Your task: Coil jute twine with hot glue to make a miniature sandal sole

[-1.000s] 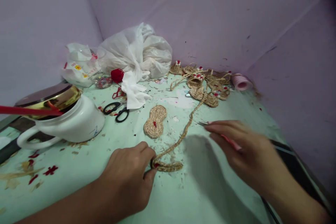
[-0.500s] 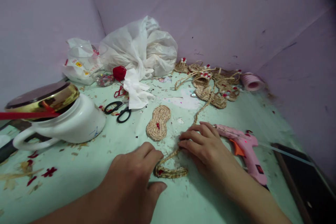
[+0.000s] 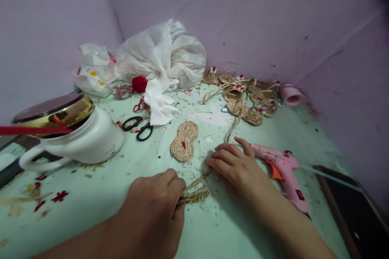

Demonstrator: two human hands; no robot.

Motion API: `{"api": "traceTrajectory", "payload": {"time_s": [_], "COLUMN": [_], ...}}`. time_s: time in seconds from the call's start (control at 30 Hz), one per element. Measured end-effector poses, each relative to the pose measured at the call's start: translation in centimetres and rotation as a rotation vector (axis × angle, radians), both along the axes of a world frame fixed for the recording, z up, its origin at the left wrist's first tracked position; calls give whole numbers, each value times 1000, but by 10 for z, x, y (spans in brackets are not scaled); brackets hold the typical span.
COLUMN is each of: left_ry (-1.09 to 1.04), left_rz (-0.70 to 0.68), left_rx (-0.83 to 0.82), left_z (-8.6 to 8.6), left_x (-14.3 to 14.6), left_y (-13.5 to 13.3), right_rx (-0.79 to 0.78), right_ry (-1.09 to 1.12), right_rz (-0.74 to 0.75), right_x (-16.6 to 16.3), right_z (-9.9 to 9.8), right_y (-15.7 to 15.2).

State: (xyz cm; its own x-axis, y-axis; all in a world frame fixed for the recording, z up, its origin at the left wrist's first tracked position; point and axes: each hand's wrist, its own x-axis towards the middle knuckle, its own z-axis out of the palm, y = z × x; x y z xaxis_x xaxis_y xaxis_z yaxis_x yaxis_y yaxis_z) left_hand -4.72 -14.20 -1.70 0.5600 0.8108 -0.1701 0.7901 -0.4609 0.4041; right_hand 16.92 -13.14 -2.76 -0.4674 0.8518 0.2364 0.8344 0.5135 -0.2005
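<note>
My left hand point(image 3: 156, 198) is closed on one end of a small coiled piece of straw braid point(image 3: 196, 195), low in the middle of the head view. A straw cord point(image 3: 234, 129) runs from this piece under my right hand point(image 3: 235, 168) and on to the pile at the back. The right fingers lie stretched over the cord, with one lifted and spread; its thumb is hidden. Just beyond the hands a finished figure-eight straw sole point(image 3: 184, 141) with a red mark lies flat. A pink glue gun point(image 3: 285, 170) rests beside my right hand.
Black-handled scissors point(image 3: 144, 132), white tissue point(image 3: 159, 105) and red yarn point(image 3: 139, 84) lie at centre left. A white mug point(image 3: 91, 141) stands left. Small straw slippers point(image 3: 246, 109) with beads, a pink spool point(image 3: 291, 95) and a plastic bag point(image 3: 164, 56) line the wall. A dark phone-like slab point(image 3: 352, 206) lies right.
My left hand has closed on the coiled straw piece, which has turned and shifted slightly left. One finger of my right hand has lifted away from the others.
</note>
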Motion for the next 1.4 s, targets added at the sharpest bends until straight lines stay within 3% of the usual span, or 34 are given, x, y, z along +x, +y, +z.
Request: {"api": "traceTrajectory", "payload": {"time_s": [0.27, 0.5, 0.73, 1.07, 1.27, 1.4], "left_ry": [95, 91, 89, 93, 124, 125], "left_rz": [-4, -11, -21, -60, -84, -94], "left_rx": [-85, -109, -97, -78, -86, -95], "left_z": [11, 8, 11, 14, 16, 17], "left_x": [2, 2, 0, -2, -1, 0], "left_y": [5, 4, 4, 8, 8, 8], "right_rx": [-9, 37, -137, -154, -159, -203], "right_ry": [-25, 2, 78, 142, 238, 273], "right_rz": [55, 52, -17, -74, 20, 0], "right_x": [-1, -1, -2, -6, -23, -38], "right_z": [5, 10, 7, 4, 4, -1], "right_y": [-3, -16, -37, -39, -41, -41]}}
